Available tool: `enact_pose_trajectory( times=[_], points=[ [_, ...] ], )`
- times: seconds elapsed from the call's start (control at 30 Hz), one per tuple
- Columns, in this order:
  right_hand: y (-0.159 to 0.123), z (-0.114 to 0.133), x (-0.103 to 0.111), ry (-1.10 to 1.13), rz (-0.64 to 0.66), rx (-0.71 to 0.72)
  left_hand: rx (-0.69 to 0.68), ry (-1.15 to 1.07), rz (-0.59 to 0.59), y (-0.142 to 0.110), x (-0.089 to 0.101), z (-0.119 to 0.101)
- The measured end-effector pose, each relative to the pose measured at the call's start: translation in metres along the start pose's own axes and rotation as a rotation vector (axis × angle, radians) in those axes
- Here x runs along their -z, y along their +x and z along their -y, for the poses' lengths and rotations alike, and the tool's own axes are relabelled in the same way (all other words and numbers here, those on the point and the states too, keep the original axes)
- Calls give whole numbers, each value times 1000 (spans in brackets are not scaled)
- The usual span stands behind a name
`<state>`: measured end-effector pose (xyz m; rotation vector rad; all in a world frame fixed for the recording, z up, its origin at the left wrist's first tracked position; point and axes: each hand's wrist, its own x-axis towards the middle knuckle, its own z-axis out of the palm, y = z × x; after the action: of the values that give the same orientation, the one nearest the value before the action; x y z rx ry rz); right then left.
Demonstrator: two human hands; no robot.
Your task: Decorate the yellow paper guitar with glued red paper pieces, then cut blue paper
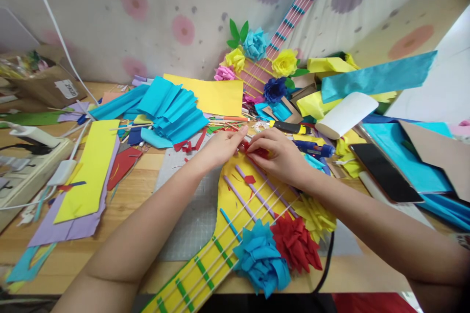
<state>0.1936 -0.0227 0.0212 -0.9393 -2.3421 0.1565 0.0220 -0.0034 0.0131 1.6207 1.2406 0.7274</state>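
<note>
A yellow toy guitar point(225, 183) lies slantwise before me, its neck toward the bottom edge. Purple strips and white strings cross its body. My left hand point(229, 145) is over the body's far end, thumb and fingers closed around a bit of red that they mostly hide. Close beside it, my right hand point(277, 156) pinches a small red paper piece point(260, 152). One more red paper scrap point(249, 179) rests on the body. A blue paper flower point(262, 257), a red paper flower point(296, 243) and a yellow paper flower point(316, 215) sit along the guitar's right side.
Behind stands a pink guitar point(290, 22) with paper flowers. Blue crepe paper point(172, 110) and yellow sheets point(88, 171) lie left, near a power strip point(33, 171). A blue glue gun point(314, 148), a utility knife point(290, 127) and a phone point(385, 172) are on the right.
</note>
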Motion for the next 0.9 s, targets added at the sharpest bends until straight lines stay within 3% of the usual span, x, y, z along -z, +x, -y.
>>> enact_pose_trajectory(
  times=[0.13,0.27,0.53,0.77,0.9],
  points=[
    [2,0,-3,-5,43,5,71,-28,14,-3,10,-8],
    [5,2,-2,-29,85,-20,106,-53,-101,-3,21,-8],
    [0,-5,20,-61,11,-18,0,-235,-521,4,31,-7],
    [-21,-10,31,-16,109,-92,-111,-196,-617,9,27,3],
    [-16,1,31,-37,201,-19,-149,-159,-663,12,23,2]
  ],
)
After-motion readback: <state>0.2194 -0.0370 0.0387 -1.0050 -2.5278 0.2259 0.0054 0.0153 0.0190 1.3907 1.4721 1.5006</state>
